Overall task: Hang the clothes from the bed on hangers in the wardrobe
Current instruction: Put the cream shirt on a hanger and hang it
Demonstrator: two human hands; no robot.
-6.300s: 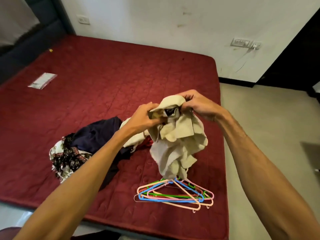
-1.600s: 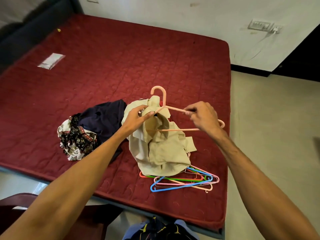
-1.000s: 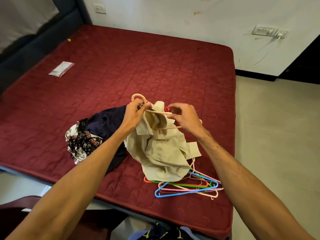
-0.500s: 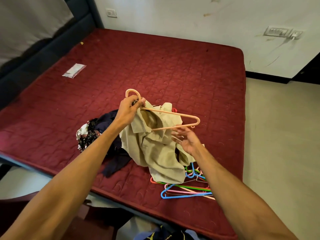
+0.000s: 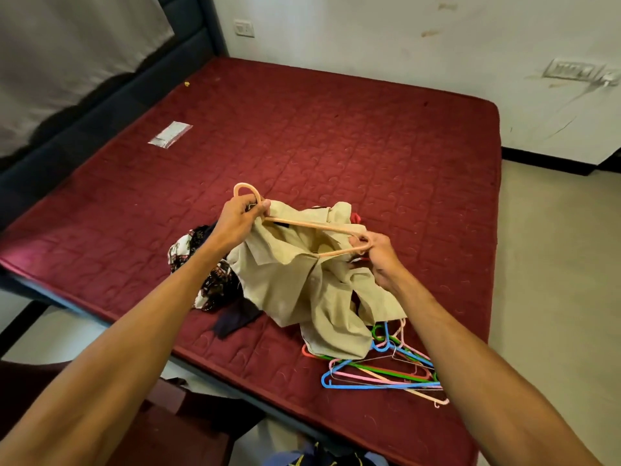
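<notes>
Peach plastic hanger [image 5: 312, 226] held above dark red quilted bed [image 5: 369, 146], strung between both hands, hands apart. Long axis runs left to right, dipping slightly toward right; hook arches up beyond left hand [image 5: 235, 220].

Left hand clamped on hanger neck plus collar of crumpled beige collared shirt [image 5: 285, 280]. Right hand [image 5: 379, 255] pinches opposite shoulder tip, so nearer free end.

Shirt droops below, hem on heap of coloured plastic hangers [image 5: 379, 378].

Likely next: feed tip rightward into shirt shoulder, along hanger axis

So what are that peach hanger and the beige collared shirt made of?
The peach hanger: probably moulded plastic, smooth with a slight sheen, one even colour along its thin rod. The beige collared shirt: woven cloth, matte, perhaps cotton; it creases and drapes in soft folds. The exact fibre cannot be told.
</notes>
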